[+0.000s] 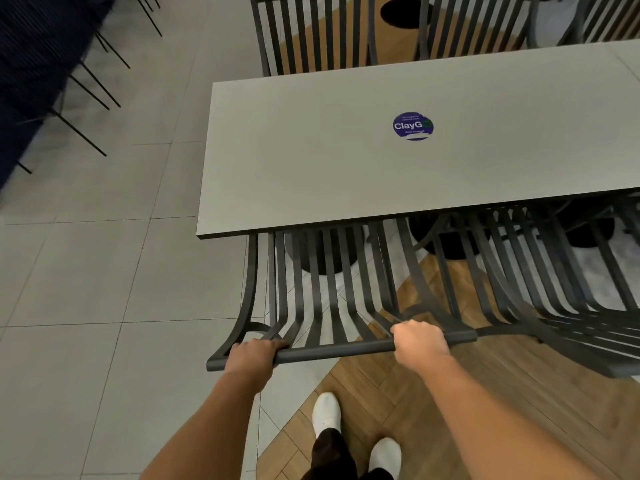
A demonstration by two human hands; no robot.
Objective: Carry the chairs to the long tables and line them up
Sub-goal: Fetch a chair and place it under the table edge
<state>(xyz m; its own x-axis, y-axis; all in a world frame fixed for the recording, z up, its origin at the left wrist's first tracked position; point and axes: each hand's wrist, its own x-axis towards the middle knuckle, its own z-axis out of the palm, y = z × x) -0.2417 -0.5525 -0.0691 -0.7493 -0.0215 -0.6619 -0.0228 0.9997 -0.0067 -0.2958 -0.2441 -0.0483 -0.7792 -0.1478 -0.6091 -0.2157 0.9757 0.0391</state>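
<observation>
Landmark: the long grey counter [346,150], round blue sticker [413,126] near its middle.

Slatted dark metal chair [325,299] at the counter's near long edge, by its left end. Seat front already under the counter edge; backrest leans toward the person. Top rail runs across just in front of the body.

Left hand [254,355] wrapped over the rail near its left end, fingers [273,342] curled and clamped on it. Right hand [420,342] gripping the rail nearer its right end, fingers closed round the bar too. Both arms extended.

Neighbour chair [540,289] of the same make sits to the right along the same edge, also tucked under; the two frames look very close, contact not clear. More chairs [304,36] stand along the counter's far edge.

Floor [86,271]: grey tile left of the counter, wood herringbone beneath the person's white shoes [327,414].

Judgement: carrying is over for this chair; the step in hand is the final placing and squaring. Next move likely calls for a short, even push with both hands so the backrest sits level with the neighbour's, keeping the rail parallel to the counter edge and a small gap to the right-hand frame. Then let go.
</observation>
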